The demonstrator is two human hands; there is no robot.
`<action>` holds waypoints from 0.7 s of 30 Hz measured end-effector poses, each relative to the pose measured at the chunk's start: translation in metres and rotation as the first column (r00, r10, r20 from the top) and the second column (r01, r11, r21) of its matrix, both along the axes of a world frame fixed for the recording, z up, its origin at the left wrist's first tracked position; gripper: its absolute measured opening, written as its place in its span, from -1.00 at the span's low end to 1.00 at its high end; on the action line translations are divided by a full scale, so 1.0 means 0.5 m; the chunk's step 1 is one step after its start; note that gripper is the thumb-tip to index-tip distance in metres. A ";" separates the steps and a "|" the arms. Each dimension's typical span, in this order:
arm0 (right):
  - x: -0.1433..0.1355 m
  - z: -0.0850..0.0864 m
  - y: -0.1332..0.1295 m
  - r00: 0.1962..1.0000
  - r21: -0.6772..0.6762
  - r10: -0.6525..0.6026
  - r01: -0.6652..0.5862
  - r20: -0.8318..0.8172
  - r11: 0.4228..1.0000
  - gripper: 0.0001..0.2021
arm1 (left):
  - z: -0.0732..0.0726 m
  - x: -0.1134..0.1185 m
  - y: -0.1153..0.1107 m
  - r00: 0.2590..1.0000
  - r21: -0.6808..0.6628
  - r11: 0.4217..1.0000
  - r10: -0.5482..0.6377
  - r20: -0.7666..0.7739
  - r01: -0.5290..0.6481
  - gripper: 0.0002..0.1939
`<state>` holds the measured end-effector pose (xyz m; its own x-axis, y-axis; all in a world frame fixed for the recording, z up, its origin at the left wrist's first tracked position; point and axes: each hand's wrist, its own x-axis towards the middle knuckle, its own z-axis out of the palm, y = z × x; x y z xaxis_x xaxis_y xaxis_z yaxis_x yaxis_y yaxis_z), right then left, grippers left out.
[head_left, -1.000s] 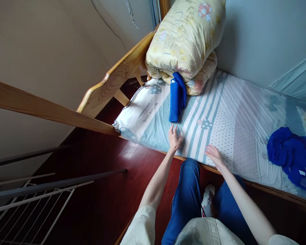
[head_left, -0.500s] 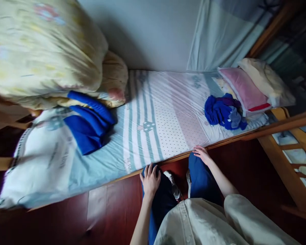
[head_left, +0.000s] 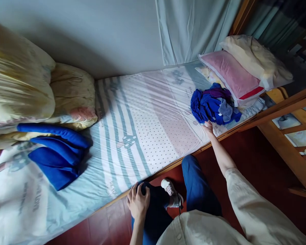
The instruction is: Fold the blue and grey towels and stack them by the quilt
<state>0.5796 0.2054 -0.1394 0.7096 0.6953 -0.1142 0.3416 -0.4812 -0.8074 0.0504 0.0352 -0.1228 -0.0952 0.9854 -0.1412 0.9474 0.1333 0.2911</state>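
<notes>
My left hand (head_left: 138,201) rests on my left knee with its fingers spread, holding nothing. My right hand (head_left: 208,128) reaches out over the bed to the near edge of a crumpled blue garment (head_left: 205,105). Its fingers stretch toward the cloth and appear to touch it; no firm grip shows. Purple and grey-blue cloth parts lie within that same heap. On the left part of the bed sits another piece of blue cloth (head_left: 58,154), loosely folded, away from both hands.
Under the cloth lies a bed with a striped and dotted sheet (head_left: 153,136). A bulky yellow quilt (head_left: 17,78) is piled at the left. Pink (head_left: 232,73) and cream pillows (head_left: 255,58) lie at the right, near a pale curtain (head_left: 191,30). A wooden rail (head_left: 277,110) runs at the right.
My right hand has left my right knee and moved forward and right to the blue garment. My left hand stays on the knee. The view has turned toward the right.
</notes>
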 end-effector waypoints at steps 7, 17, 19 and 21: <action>0.041 -0.007 0.097 1.000 -0.080 -0.011 0.010 -0.017 0.997 -0.74 | -0.009 0.012 0.006 0.999 -0.027 0.999 0.030 -0.045 -0.031 -0.62; -0.088 0.045 -0.069 0.962 0.104 0.175 -0.156 -0.212 0.982 -0.92 | 0.008 0.026 0.005 1.000 -0.010 1.000 -0.003 -0.029 0.003 -0.60; -0.119 0.067 -0.117 0.935 0.143 0.233 -0.201 -0.266 0.969 -0.96 | 0.012 0.023 0.003 1.000 -0.003 1.000 -0.011 -0.006 0.011 -0.61; -0.150 0.091 -0.166 0.914 0.173 0.280 -0.237 -0.294 0.956 -0.92 | 0.015 0.022 -0.002 0.999 0.015 1.000 -0.027 0.027 0.027 -0.63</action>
